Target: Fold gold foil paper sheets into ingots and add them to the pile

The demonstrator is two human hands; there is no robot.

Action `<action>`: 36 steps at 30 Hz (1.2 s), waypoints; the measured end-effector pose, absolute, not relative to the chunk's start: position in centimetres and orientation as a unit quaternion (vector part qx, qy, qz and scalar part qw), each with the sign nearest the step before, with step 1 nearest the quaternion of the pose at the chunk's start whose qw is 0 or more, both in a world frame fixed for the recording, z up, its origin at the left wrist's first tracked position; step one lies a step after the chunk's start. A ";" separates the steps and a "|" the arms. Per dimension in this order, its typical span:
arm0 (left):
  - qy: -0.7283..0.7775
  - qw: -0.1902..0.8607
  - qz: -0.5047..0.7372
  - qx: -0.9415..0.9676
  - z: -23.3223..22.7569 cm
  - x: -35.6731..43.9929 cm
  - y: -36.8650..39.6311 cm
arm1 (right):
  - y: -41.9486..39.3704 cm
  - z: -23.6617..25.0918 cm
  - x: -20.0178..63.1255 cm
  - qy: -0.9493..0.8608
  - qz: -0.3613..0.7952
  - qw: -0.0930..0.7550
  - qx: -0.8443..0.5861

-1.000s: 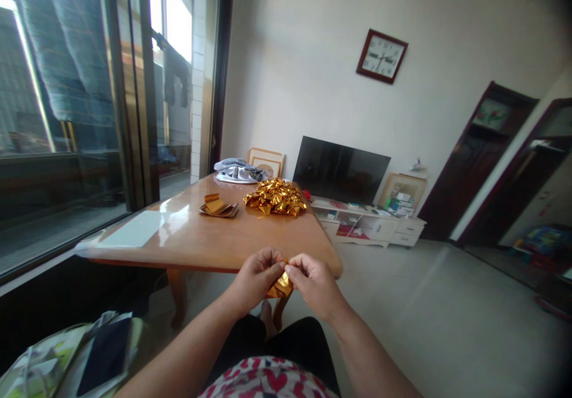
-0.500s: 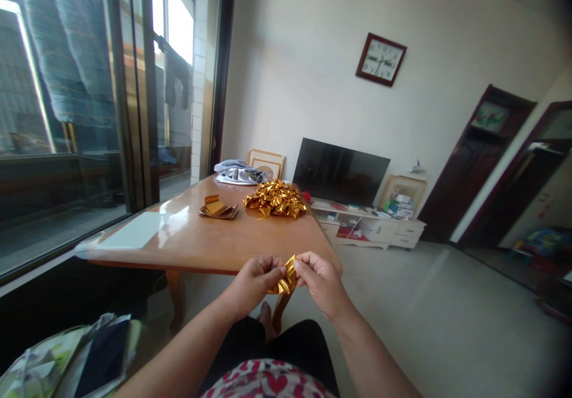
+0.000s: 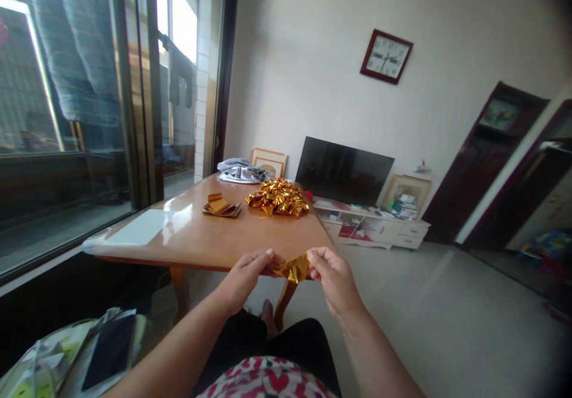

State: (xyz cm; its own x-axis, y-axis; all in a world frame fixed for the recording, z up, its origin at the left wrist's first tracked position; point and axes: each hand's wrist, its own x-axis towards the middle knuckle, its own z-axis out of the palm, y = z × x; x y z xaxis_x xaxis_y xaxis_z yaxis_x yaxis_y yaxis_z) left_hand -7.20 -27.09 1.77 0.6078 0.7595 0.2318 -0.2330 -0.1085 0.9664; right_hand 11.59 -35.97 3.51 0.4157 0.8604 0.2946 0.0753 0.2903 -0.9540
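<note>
A folded piece of gold foil paper [image 3: 295, 268] is held up just off the near edge of the table, its shiny surface creased. My right hand [image 3: 333, 276] pinches its right end between thumb and fingers. At the other end, my left hand [image 3: 248, 276] grips the paper, thumb on top and fingertips partly hidden behind it. Beyond my hands, a heap of folded gold foil pieces [image 3: 280, 198] lies on the table. Left of the heap rests a small stack of flat gold and brown paper sheets [image 3: 222, 207].
The wooden table [image 3: 214, 243] also carries a pale sheet [image 3: 138, 227] at left and folded clothes [image 3: 241, 170] at the far end. A dark phone-like slab [image 3: 109, 350] lies on bags at lower left. Behind stand a television [image 3: 344, 171] and white cabinet [image 3: 378, 231].
My hands have moved apart, and the foil between them is stretched wider and shows more of its surface. The left thumb is now lifted straighter. The view has shifted slightly.
</note>
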 end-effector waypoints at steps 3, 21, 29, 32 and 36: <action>0.190 0.651 0.382 0.628 1.5 -7.3 -27.2 | -35.7 3.1 11.8 -0.422 0.296 0.688 -0.511; 0.139 0.688 0.428 0.569 0.6 -6.1 -28.0 | -35.8 2.4 11.5 -0.398 0.309 0.716 -0.483; 0.157 0.692 0.457 0.535 1.5 -5.9 -28.4 | -35.5 2.5 11.2 -0.325 0.352 0.751 -0.454; 0.143 0.693 0.448 0.546 1.7 -5.9 -28.7 | -35.3 2.2 11.1 -0.316 0.357 0.756 -0.449; 0.148 0.685 0.463 0.543 1.4 -5.6 -28.9 | -35.1 1.7 10.6 -0.316 0.356 0.756 -0.449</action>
State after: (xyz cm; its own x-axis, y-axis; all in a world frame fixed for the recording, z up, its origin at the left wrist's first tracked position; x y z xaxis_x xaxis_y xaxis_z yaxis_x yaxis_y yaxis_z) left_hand -5.64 -28.93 1.42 0.5267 0.7954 0.3000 -0.4732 -0.0188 0.8807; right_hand 10.64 -35.13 1.68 0.5461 0.8227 0.1583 -0.2537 0.3424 -0.9047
